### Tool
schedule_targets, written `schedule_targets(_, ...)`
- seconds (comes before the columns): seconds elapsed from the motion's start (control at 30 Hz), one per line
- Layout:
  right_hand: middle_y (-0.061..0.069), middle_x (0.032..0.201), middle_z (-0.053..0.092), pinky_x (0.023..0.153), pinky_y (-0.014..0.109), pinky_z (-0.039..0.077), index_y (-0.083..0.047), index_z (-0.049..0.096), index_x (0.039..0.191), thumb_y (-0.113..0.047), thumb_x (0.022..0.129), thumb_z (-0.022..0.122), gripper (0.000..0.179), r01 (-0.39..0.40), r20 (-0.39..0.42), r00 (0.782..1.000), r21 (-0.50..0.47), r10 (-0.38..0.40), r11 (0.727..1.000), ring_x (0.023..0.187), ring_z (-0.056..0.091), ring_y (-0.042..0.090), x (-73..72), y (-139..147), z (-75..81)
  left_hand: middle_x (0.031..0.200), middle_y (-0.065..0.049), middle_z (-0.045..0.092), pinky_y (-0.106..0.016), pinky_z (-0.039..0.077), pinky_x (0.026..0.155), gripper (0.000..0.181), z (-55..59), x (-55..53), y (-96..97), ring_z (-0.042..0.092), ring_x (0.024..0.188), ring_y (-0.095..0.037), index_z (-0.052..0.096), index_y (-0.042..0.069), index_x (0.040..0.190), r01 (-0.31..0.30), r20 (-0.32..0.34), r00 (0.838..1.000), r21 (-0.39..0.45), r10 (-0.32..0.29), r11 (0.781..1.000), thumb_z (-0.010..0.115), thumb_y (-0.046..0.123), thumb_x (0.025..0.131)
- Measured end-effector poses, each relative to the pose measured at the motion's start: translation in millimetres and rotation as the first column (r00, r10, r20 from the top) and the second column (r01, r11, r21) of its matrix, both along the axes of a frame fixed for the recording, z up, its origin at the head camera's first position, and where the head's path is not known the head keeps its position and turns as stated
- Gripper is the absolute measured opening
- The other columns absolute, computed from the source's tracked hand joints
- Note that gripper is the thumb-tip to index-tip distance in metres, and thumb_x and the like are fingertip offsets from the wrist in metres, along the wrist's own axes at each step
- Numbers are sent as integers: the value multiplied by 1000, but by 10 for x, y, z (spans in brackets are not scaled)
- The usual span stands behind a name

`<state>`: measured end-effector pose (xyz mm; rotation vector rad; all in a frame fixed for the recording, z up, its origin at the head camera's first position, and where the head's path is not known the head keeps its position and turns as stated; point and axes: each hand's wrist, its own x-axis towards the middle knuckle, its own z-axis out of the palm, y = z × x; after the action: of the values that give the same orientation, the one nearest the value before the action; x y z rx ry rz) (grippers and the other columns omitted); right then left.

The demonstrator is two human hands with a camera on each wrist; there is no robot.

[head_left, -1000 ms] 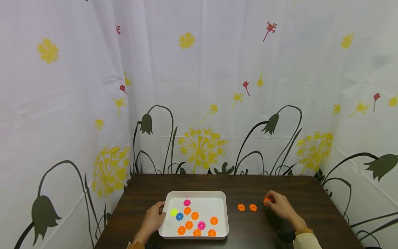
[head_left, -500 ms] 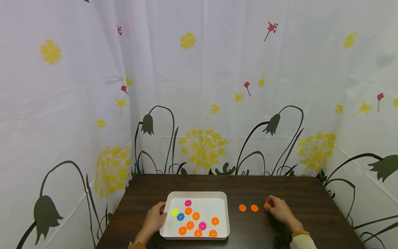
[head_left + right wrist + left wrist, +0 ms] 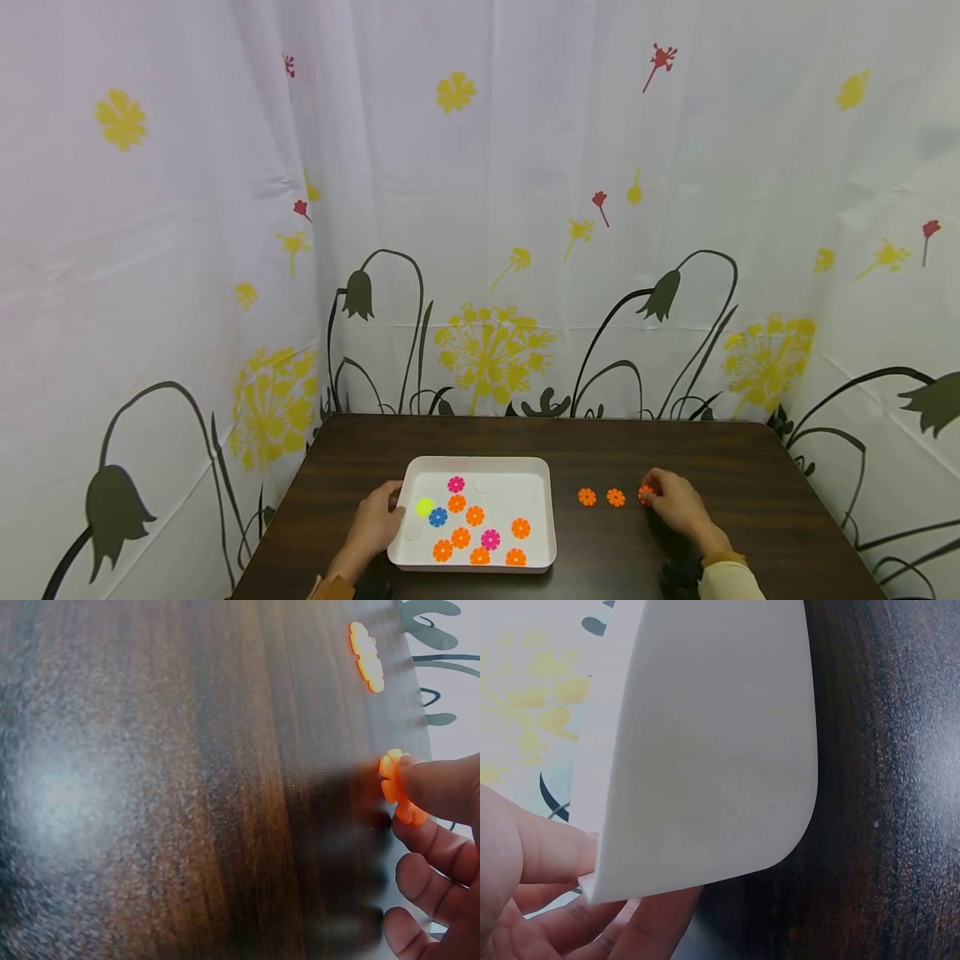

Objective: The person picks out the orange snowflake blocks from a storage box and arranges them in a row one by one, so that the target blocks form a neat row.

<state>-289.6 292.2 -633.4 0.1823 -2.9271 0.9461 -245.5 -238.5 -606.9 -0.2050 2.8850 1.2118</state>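
My left hand (image 3: 377,518) grips the left side of a white tray (image 3: 553,533). In the left wrist view, the thumb lies at the tray's rim and fingers curl beneath its wall. Inside the tray are several flower-shaped notched discs: mostly orange ones, two pink, a blue disc (image 3: 438,517), a yellow disc (image 3: 424,507) and faint white ones. My right hand (image 3: 678,503) pinches an orange notched disc (image 3: 390,778) between thumb and finger, low at the tabletop. To its left lie two more orange discs, a nearer disc (image 3: 616,497) and a farther disc (image 3: 587,497).
Everything stands on a dark brown wooden table (image 3: 720,450). Behind it and at both sides hangs a white curtain (image 3: 510,183) printed with flowers.
My right hand has lowered slightly and drawn its orange disc in line with the two on the table. The left hand and tray keep their place; the view has shifted a little.
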Motion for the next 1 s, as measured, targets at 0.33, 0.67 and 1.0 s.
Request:
schedule_targets(0.33,2,85,59,68,39,45,-11,70,95,-7,86,81,15,8,-6,1000,26,-8,1000,76,55,17,40,-4,41,106,-19,73,-50,56,83,45,16,4,20,65,90,-26,61,-8,138,1,3,1000,-4,-1,1000,66,-2,94)
schedule_targets(0.67,1,85,57,66,38,43,-13,69,95,-10,88,82,15,9,-5,1000,47,-8,999,75,52,17,32,-43,36,106,-20,73,-49,56,82,45,33,24,30,65,90,-27,60,-8,138,-4,-2,1000,-9,4,1000,66,-3,94)
schedule_targets(1.0,7,99,68,75,50,49,-8,73,109,-18,102,67,14,118,-60,991,15,-117,993,87,65,22,56,-99,198,109,-21,73,-51,56,85,45,-18,-10,8,66,93,-28,60,-9,138,0,3,1000,-7,0,1000,66,-2,94)
